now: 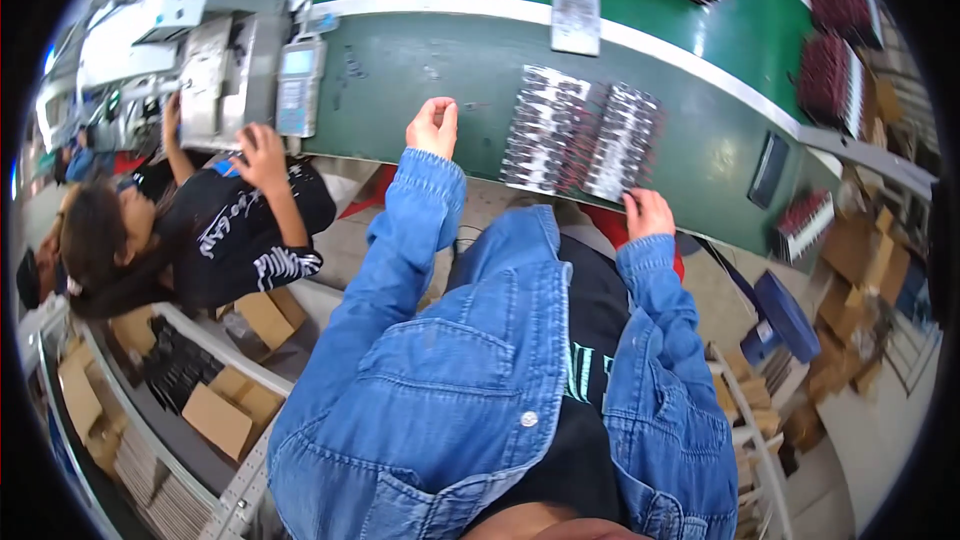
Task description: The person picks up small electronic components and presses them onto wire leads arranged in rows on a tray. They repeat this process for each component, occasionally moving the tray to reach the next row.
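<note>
My left hand (433,127) is above the green work surface with its fingers curled together in a pinch. Whatever may be between its fingertips is too small to make out. To its right lie two side-by-side panels of small black-and-silver parts, the left panel (540,130) and the right panel (620,140), with thin red wires between and beside them. My right hand (648,213) rests at the near right corner of the right panel, fingers bent against its end. I cannot tell how firmly they grip it.
A flat metallic plate (575,5) lies across the white line of the bench (380,60). Stacks of dark red wired parts (828,80) stand at far right, near a black tray (768,170). On the left, a co-worker (240,220) works beside a handheld keypad device (298,85).
</note>
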Demonstrator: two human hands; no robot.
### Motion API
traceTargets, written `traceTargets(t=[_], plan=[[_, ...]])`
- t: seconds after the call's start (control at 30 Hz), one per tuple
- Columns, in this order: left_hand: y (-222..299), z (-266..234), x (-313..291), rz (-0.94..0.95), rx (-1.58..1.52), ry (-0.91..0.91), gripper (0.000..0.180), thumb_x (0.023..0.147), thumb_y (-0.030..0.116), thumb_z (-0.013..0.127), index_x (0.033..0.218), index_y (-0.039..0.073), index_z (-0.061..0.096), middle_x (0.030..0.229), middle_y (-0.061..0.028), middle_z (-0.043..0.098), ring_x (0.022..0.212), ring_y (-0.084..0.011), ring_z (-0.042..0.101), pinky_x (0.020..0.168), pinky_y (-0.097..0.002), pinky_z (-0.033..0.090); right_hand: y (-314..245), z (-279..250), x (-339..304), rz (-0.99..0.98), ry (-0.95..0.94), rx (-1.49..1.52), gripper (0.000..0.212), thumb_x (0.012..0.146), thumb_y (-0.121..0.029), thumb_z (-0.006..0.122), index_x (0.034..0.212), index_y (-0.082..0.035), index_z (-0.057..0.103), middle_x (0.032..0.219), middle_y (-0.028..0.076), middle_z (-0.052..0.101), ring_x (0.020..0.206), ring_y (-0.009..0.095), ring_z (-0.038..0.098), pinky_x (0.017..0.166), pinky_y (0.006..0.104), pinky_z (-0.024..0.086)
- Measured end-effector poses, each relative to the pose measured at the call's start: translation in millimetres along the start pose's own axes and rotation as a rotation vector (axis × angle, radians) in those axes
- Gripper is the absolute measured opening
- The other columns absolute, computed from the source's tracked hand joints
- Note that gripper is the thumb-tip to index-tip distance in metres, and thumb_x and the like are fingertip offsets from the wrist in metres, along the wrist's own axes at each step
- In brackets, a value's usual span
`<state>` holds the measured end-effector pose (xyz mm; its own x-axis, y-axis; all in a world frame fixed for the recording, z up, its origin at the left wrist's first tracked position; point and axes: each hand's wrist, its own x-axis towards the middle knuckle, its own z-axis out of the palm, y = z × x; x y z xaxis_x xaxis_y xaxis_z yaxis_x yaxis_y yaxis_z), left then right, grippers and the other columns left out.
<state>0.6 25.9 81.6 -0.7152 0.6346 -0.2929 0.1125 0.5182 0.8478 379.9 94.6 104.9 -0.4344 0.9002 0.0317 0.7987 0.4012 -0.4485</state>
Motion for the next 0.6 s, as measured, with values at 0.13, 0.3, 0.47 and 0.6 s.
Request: traceTargets(t=[0.13,0.3,0.47,0.6], plan=[[-18.8,-14.9,28.2,0.005,0.254,0.201,0.015,0.083,0.018,0.063,0.093,0.007,0.066,0.084,-0.0091,0.068,0.076,-0.0226,0.065,0.071,-0.0344,0.051,0.5,5.0,1.0,0.081,-0.041,0.078,0.016,0.081,-0.017,0.069,0.088,-0.004,0.062,0.083,0.01,0.061,0.069,0.025,0.059,0.065,0.0361,0.048],[-5.7,-11.6,33.6,0.149,0.386,0.213,0.016,0.082,0.019,0.063,0.092,0.008,0.067,0.087,-0.0108,0.067,0.082,-0.0276,0.064,0.075,-0.0383,0.051,1.2,8.4,2.3,0.165,-0.069,0.12,0.015,0.08,-0.015,0.07,0.086,-0.004,0.061,0.08,0.009,0.06,0.064,0.021,0.057,0.061,0.0334,0.048],[-10.2,-15.7,50.0,0.202,0.384,0.242,0.018,0.081,0.021,0.064,0.092,0.007,0.067,0.088,-0.0126,0.065,0.085,-0.0303,0.064,0.077,-0.0403,0.05,0.7,8.5,8.1,0.19,-0.126,0.157,0.016,0.078,-0.012,0.071,0.083,-0.004,0.058,0.078,0.008,0.058,0.063,0.02,0.056,0.06,0.0318,0.047],[-1.2,-21.8,68.9,0.029,0.405,0.246,0.018,0.081,0.022,0.066,0.091,0.007,0.066,0.09,-0.0131,0.063,0.087,-0.0314,0.063,0.077,-0.0415,0.05,-6.2,-0.9,9.0,0.181,-0.164,0.211,0.016,0.078,-0.01,0.071,0.081,-0.003,0.056,0.079,0.008,0.058,0.067,0.021,0.057,0.063,0.0314,0.047]])
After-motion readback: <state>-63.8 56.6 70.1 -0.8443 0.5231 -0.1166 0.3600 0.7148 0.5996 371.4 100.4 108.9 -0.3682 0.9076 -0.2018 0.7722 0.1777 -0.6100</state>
